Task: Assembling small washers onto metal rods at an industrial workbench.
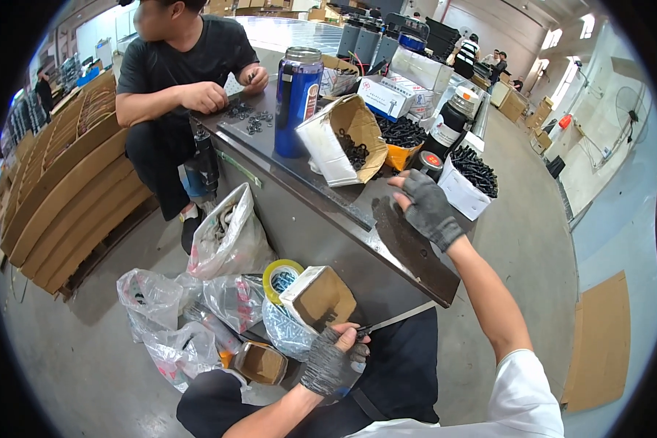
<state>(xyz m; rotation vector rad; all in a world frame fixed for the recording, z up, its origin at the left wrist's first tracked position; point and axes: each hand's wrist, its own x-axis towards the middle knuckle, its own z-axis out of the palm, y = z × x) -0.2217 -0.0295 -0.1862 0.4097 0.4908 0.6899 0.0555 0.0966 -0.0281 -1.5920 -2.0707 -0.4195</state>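
Observation:
My left hand (331, 362), in a grey fingerless glove, is low over my lap. Its thumb and fingers pinch a small black part (362, 332), largely covered by the fingers. From there a thin flat strip (401, 315) reaches toward the table corner; whether it belongs to the part I cannot tell. Over the table's right end is my right hand (429, 210), gloved alike, thumb and fingers apart with nothing visible between them. Closest to it are a red-lidded jar (429, 166), an orange-yellow bag (400, 156) of black parts and a white box (463, 191) heaped with black bolt-like pieces.
A tipped carton (321, 150) of black parts and a blue flask (299, 102) stand on the dark table (270, 171). Below are an open carton (320, 296), a tape roll (282, 279) and plastic bags (230, 237). Across sits a co-worker (186, 69) handling small dark parts.

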